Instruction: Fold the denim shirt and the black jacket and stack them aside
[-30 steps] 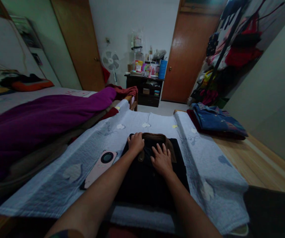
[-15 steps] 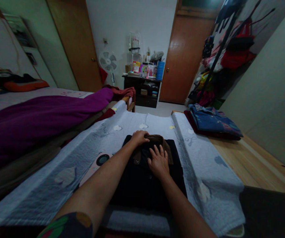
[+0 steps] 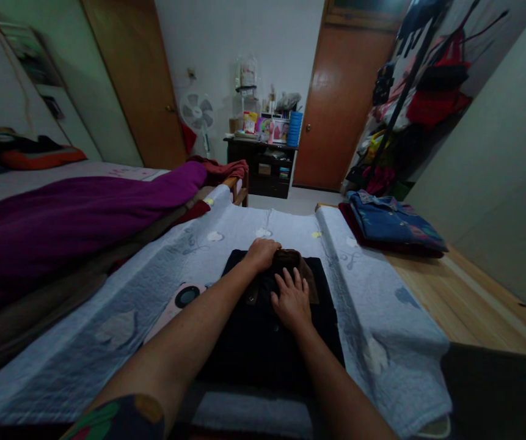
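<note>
A folded black shirt (image 3: pixel 253 351) with a brown collar (image 3: pixel 308 278) lies in front of me on the pale cloth. My left hand (image 3: pixel 263 254) is closed around the collar's far left part, its fingertips partly hidden behind the fabric. Flat on the shirt's upper front, just inside the collar, rests my right hand (image 3: pixel 292 299) with its fingers spread. Beside the shirt, partly under my left forearm, is a pale pink object with a dark round disc (image 3: pixel 187 297).
A light blue cloth (image 3: pixel 382 305) with leaf patterns covers the surface. At right, a folded denim shirt (image 3: pixel 386 220) sits on a dark red cloth over a wooden board (image 3: pixel 427 275). A purple blanket (image 3: pixel 107 201) lies left. Beyond stand a fan (image 3: pixel 197 113) and a dark cabinet (image 3: pixel 265 177).
My left hand has slid a little to the right along the collar. My right hand stays spread on the shirt in nearly the same place.
</note>
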`<action>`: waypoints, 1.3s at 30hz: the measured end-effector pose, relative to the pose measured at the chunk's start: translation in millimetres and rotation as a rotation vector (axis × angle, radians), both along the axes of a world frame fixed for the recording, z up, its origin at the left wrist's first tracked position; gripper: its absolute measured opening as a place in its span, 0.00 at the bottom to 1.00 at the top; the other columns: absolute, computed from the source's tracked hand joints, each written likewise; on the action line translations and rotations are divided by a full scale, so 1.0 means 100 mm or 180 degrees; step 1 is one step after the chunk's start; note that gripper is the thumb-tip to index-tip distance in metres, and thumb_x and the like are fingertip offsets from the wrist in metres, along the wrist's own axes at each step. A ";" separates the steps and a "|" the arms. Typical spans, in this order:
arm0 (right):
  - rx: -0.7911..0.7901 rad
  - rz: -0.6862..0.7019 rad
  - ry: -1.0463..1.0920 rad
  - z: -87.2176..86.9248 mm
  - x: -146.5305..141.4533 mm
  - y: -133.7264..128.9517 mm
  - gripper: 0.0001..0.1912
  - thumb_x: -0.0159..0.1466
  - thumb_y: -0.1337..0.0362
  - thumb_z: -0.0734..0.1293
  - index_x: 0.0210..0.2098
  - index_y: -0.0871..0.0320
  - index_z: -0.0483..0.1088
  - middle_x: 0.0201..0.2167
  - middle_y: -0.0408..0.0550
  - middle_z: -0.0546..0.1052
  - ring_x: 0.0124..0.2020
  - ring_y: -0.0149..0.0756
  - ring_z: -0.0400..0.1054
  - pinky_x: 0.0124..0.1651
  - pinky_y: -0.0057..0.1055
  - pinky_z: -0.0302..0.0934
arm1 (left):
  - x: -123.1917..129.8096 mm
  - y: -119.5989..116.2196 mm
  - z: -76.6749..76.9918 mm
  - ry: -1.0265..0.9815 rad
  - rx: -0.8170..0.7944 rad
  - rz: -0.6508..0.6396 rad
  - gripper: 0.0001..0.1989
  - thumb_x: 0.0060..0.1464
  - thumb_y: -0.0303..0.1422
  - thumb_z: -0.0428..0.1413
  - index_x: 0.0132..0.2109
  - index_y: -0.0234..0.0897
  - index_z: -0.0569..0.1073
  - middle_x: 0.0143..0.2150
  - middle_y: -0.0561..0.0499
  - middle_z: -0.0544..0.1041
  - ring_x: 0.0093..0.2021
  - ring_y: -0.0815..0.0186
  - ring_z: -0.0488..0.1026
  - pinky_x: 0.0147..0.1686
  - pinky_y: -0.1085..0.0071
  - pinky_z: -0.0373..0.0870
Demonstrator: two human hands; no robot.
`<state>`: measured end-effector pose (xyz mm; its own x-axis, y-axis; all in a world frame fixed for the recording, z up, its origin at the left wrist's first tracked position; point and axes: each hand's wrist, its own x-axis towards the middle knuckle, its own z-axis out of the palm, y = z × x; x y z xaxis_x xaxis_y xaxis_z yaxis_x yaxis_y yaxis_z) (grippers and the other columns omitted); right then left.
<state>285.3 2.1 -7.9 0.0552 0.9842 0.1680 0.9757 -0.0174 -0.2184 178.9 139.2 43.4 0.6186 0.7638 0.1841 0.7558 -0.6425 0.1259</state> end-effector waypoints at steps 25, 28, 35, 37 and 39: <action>0.0514 0.0002 0.0444 -0.01 0.04 -0.04 0.20 0.60 0.67 0.61 0.52 0.59 0.69 0.60 0.54 0.66 0.65 0.43 0.50 0.66 0.47 0.39 | 0.05 0.24 -0.02 0.0496 -0.0606 0.0254 0.18 0.57 0.46 0.50 0.42 0.40 0.78 0.45 0.43 0.79 0.47 0.56 0.74 0.41 0.67 0.67; 0.0517 -0.0008 0.0476 -0.01 0.04 -0.04 0.20 0.60 0.67 0.61 0.52 0.59 0.69 0.60 0.53 0.66 0.65 0.44 0.50 0.66 0.47 0.38 | 0.03 0.30 -0.02 0.0571 -0.0639 0.0346 0.21 0.56 0.50 0.50 0.39 0.40 0.78 0.42 0.43 0.79 0.45 0.56 0.75 0.39 0.67 0.67; 0.0470 0.0001 0.0490 -0.02 0.04 -0.04 0.21 0.60 0.66 0.61 0.52 0.59 0.69 0.59 0.54 0.67 0.65 0.43 0.50 0.66 0.46 0.37 | 0.01 0.30 -0.04 0.0535 -0.0405 0.0468 0.21 0.56 0.51 0.50 0.37 0.41 0.78 0.40 0.44 0.79 0.43 0.58 0.75 0.39 0.69 0.66; 0.0444 -0.0009 0.0458 -0.02 0.04 -0.03 0.21 0.60 0.66 0.61 0.53 0.59 0.68 0.59 0.54 0.67 0.65 0.42 0.50 0.66 0.46 0.37 | 0.03 0.23 -0.04 0.0478 -0.0260 0.0535 0.19 0.58 0.48 0.49 0.40 0.40 0.77 0.42 0.43 0.78 0.45 0.57 0.73 0.42 0.66 0.65; 0.0421 -0.0012 0.0460 -0.01 0.04 -0.04 0.21 0.60 0.66 0.61 0.53 0.59 0.68 0.60 0.53 0.66 0.65 0.42 0.50 0.67 0.45 0.36 | 0.04 0.14 -0.03 0.0394 -0.0070 0.0584 0.17 0.60 0.44 0.49 0.46 0.38 0.74 0.48 0.41 0.75 0.50 0.55 0.70 0.47 0.63 0.63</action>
